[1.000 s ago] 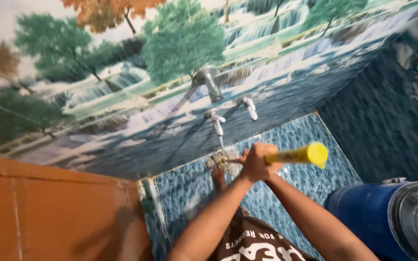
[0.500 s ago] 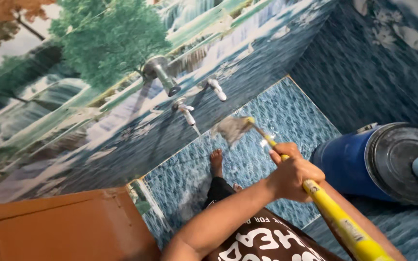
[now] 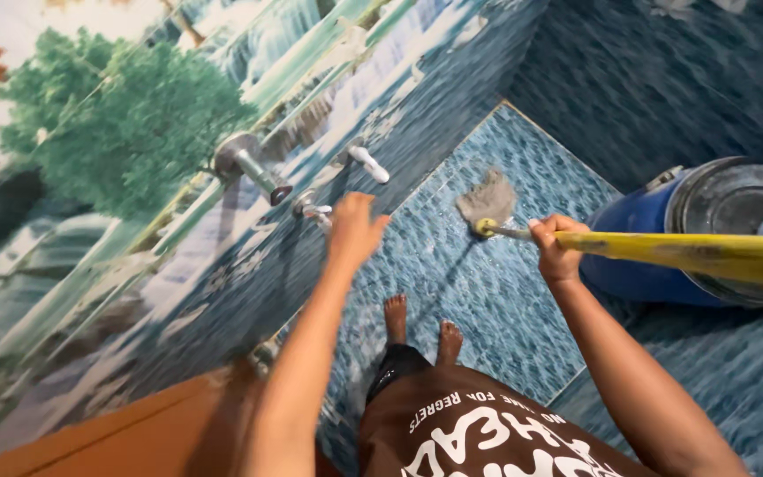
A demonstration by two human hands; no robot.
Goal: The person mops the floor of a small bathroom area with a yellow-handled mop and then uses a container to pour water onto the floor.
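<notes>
- Blue patterned floor [image 3: 496, 309], with a blue barrel [image 3: 638, 256] standing at the right.
- Yellow-handled mop [image 3: 682, 252], its grey head [image 3: 487, 201] resting on the floor.
- Right hand [image 3: 556, 247] closed around the mop handle.
- Left hand [image 3: 355, 231] spread open, empty, reaching near a wall tap [image 3: 313, 209].

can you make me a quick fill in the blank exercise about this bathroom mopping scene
1. The right hand grips the mop handle, whose colour is ____.
2. The left hand reaches toward the ____ on the tiled wall.
3. The mop head rests on the ____.
4. The blue barrel stands on the person's ____ side.

Missing words: yellow; taps; floor; right
</notes>
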